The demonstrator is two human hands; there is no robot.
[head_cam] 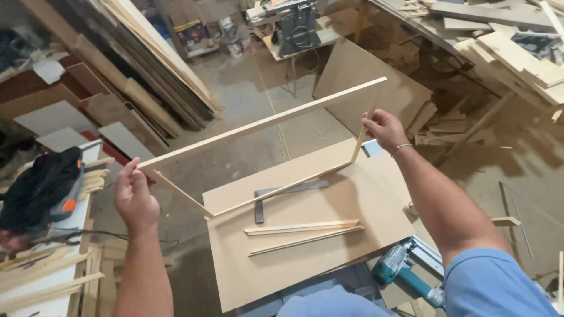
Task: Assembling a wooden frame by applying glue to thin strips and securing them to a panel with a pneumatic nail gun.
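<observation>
a thin wooden frame [261, 123], four pale strips joined into a rectangle, is held up in the air over a brown board [329, 258] that serves as a worktop. the left hand [135, 199] is closed around the frame's corner at about 8 o'clock in the view, fingers wrapped over the strips there. the right hand [385, 129] pinches the short side of the frame at about 2 o'clock, thumb and fingers shut on the strip, a thin bracelet [402, 148] at the wrist. the frame's long top strip runs tilted, low at the left hand and rising to its far end beyond the right hand; its lower long strip hangs just above the board's far edge, and i cannot tell whether the bottom corner touches the board.

on the board, under the frame, a metal square [276, 196] lies flat. nearer the person, two loose wood strips [302, 232] lie side by side, close together at the right and spreading apart to the left. at 5 o'clock, just off the board's edge, a teal power tool [405, 276] rests beside the right arm. at 9 o'clock a black sander [44, 191] sits on a side bench among more strips. sheets of board lean in stacks at 11 o'clock, and offcuts pile up at 1 o'clock.
</observation>
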